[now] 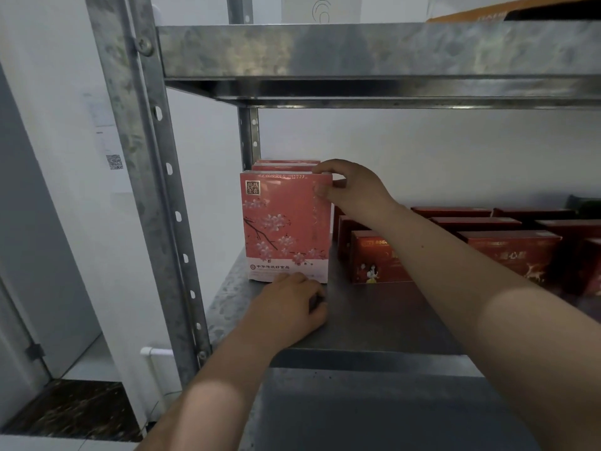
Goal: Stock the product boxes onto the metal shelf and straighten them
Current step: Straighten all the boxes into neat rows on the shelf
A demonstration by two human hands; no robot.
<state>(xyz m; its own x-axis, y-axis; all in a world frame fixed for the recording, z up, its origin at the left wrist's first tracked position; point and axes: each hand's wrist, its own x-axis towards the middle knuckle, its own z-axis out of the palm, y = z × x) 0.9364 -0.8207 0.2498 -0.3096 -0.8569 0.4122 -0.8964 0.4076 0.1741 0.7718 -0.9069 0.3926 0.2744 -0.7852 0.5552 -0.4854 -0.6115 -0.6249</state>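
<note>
Pink box (286,229) stands upright (front outward).

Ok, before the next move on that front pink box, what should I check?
1. Right hand pinches top right corner of front pink box: ok.
2. Left hand at the box's base, grip: cannot tell.
3. Box upright on shelf: ok.
4. Aligned with pink boxes behind: cannot tell.
5. Apart from red boxes beside it: ok.
</note>
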